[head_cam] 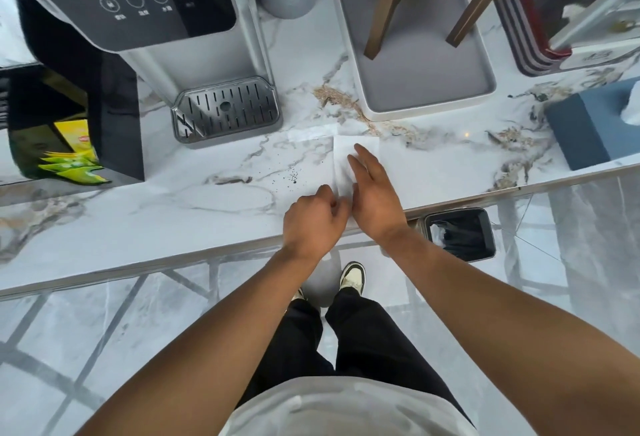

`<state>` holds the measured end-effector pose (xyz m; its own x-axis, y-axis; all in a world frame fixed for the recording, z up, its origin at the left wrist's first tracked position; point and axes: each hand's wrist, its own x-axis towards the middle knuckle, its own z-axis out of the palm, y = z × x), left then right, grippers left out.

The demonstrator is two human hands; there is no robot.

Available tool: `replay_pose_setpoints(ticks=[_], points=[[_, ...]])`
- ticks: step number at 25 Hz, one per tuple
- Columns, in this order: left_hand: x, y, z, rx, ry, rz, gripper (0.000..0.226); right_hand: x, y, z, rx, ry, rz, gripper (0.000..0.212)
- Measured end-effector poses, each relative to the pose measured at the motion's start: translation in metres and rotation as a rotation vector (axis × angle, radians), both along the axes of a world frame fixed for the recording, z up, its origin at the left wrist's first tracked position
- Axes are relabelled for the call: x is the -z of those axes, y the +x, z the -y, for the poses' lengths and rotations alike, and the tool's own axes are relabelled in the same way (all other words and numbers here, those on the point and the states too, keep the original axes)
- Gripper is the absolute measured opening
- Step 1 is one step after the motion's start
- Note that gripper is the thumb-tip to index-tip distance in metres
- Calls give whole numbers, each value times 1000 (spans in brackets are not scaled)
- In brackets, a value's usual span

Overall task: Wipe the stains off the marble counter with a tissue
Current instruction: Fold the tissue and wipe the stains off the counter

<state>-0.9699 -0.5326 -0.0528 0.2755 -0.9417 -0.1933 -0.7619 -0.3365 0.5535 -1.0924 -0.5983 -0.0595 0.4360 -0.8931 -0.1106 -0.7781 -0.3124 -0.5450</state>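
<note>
A white tissue (343, 158) lies flat on the marble counter (138, 220), near its front edge. My right hand (372, 189) rests palm down on the tissue, fingers stretched out. My left hand (313, 222) pinches the tissue's near left corner between thumb and fingers. A scatter of small dark specks (292, 175) marks the marble just left of the tissue, close to my left hand.
A water dispenser (166, 19) with its drip tray (227, 109) stands at the back left. A grey tray (422, 89) holds a wooden stand behind the tissue. A blue tissue box (585, 127) sits at right. A lined bin (460, 233) stands below the counter's edge.
</note>
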Motion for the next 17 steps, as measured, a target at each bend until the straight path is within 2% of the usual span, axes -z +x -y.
replay_pose_setpoints(ticks=[3,5,6,10,13,17], points=[[-3,38,-22,0,-231,81,18,1,1,5,-41,20,-16,58],[5,82,-37,-14,-349,187,9,5,5,9,-131,27,-103,57],[9,105,-45,-35,-353,261,15,8,8,10,-173,25,-156,57],[27,178,-65,-118,-151,462,42,16,26,16,-223,16,-275,61],[35,197,-63,-124,-26,415,58,24,37,20,-287,-35,-330,60],[47,203,-63,-83,-55,428,64,31,53,26,-316,-41,-306,64]])
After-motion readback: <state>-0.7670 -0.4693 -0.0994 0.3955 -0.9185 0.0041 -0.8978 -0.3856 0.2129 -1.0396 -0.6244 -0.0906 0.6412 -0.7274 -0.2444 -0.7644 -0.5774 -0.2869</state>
